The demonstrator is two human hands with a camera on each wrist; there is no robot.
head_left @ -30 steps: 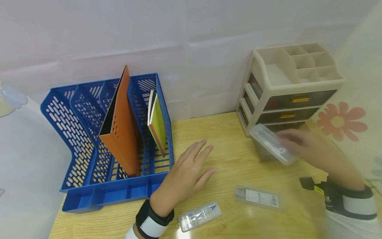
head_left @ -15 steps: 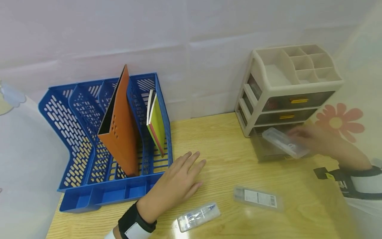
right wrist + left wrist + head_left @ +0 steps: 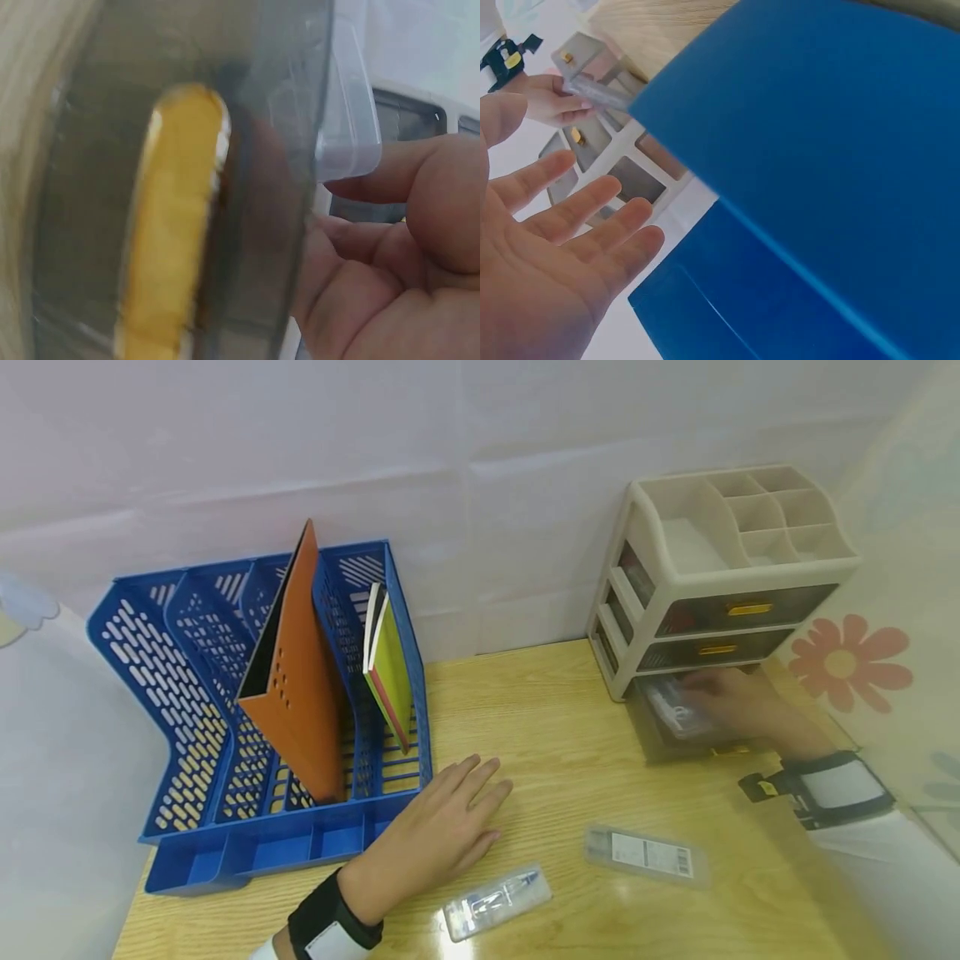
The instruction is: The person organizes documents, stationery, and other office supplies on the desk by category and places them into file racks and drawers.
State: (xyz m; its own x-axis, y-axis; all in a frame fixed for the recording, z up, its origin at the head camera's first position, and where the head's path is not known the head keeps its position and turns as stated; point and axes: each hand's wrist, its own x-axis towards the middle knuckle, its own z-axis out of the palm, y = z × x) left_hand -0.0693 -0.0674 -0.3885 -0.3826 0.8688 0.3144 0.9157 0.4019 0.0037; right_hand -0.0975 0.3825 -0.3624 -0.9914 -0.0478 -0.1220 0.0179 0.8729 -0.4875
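With its fingers my right hand (image 3: 731, 700) grips a clear plastic case (image 3: 672, 706), held low inside the pulled-out bottom drawer (image 3: 647, 745) of a cream desktop organizer (image 3: 772, 578). In the right wrist view the end of the case (image 3: 360, 112) shows beyond the smoky drawer front with its yellow handle (image 3: 172, 225), the fingers partly behind that front. My left hand (image 3: 431, 831) holds nothing, fingers spread, beside the front right corner of a blue file rack (image 3: 292, 827). A clear case with a blue-tipped item inside (image 3: 498, 902) lies near it on the table.
Another clear case with a white label (image 3: 647, 853) lies on the wooden table (image 3: 517, 710) in front of the organizer. An orange folder (image 3: 300, 693) and thin books (image 3: 393, 681) stand in the rack. A pale curtain (image 3: 525, 510) hangs behind.
My right hand has brought the clear case left and down into the bottom drawer. The left hand has shifted slightly left and down from a second ago.
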